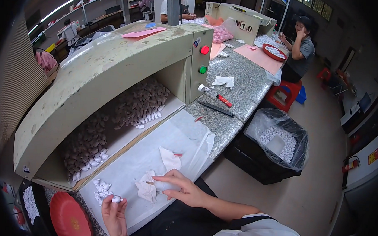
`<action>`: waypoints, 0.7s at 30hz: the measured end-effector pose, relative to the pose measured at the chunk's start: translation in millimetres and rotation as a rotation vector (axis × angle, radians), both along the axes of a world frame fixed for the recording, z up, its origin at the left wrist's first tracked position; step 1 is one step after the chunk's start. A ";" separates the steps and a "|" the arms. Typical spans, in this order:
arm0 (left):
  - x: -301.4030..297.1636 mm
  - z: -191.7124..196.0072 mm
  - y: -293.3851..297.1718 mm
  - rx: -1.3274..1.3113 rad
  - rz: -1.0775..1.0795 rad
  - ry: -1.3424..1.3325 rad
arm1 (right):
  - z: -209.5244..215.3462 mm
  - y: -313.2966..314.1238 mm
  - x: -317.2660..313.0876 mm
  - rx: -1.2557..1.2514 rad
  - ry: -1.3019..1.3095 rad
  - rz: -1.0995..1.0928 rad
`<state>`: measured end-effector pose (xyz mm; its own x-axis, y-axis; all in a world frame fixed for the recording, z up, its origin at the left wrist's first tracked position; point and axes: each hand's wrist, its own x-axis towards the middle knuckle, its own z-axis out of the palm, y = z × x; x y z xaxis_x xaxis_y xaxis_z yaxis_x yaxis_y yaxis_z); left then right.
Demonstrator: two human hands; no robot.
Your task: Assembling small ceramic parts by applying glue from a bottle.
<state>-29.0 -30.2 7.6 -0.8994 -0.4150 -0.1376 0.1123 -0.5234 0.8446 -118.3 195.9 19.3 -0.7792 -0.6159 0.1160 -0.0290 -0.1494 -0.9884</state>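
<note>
My left hand (114, 219) is closed, pinching a small white rounded piece (116, 199) between thumb and fingertips. What the piece is made of is too small to tell. Just beyond it lies a little heap of similar white pieces (102, 191) on a white paper sheet (188, 133). My right hand (189, 193) hovers over the sheet with its fingers stretched apart, close to a crumpled, stained wipe (146, 188). A second pale pinkish wipe (170, 159) lies past it. Nothing shows clearly in the right fingers.
An arched cream-coloured machine (115, 58) with many white pieces inside stands ahead. Red plate (70, 216) at left. On the granite counter lie a black flat tool (216, 109) and a red lighter-like object (224, 101). A lined black bin (255, 160) stands right; a co-worker (301, 51) sits beyond.
</note>
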 end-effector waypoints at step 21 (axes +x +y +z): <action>22.7 -7.3 30.0 0.605 -0.257 0.114 | 28.1 -40.2 25.0 -0.452 -0.133 -0.301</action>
